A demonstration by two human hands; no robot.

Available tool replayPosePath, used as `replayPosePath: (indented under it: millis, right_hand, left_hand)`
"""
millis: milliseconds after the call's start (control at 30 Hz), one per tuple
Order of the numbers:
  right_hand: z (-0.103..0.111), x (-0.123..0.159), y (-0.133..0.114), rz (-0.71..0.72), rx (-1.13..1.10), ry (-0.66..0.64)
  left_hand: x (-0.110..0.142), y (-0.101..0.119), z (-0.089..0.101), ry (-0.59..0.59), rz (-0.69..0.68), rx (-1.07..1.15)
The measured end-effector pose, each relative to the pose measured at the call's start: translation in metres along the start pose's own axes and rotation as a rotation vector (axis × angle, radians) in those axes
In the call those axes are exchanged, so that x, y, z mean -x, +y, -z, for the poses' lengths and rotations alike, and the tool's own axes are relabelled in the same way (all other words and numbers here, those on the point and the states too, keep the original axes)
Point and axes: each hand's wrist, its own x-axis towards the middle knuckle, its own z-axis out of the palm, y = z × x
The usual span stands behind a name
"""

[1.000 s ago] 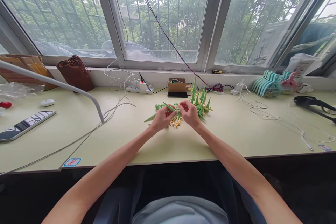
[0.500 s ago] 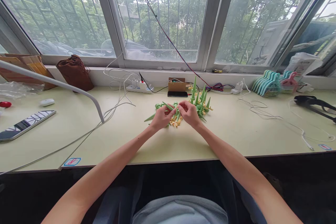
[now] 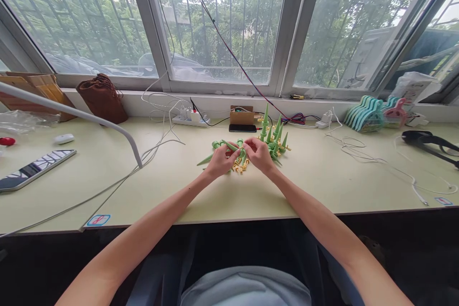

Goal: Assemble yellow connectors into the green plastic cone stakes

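Fingers closed, my left hand (image 3: 221,159) grips a green cone-shaped plastic piece (image 3: 228,145) whose pointed end sticks up past the fingers. My right hand (image 3: 258,154) meets it from the right, thumb and finger pinched at the piece's other end; a small yellow bit seems to be between them, mostly hidden. Below the hands lies a pile of small yellow plastic pieces (image 3: 239,166). Another green spike (image 3: 205,160) rests left of my left hand. Several upright green spikes (image 3: 278,130) with yellow pieces stand just beyond my right hand.
Behind the hands are a black phone (image 3: 243,128) and a small cardboard box (image 3: 241,115). White cables (image 3: 158,146) and a curved grey tube (image 3: 122,130) cross the left side. Teal hangers (image 3: 364,114) and black straps (image 3: 430,141) lie to the right.
The hands stay almost in place, still together over the pile. Only slight finger movement shows, and the view has shifted a little.
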Motion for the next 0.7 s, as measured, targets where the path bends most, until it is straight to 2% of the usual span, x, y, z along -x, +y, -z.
replayPosePath:
  millis: [700]
  right_hand:
    - [0.0043,-0.0020,0.0042,0.061,0.040,-0.077]
  left_hand:
    - [0.0015,-0.0004,0.0016,-0.042,-0.032,-0.117]
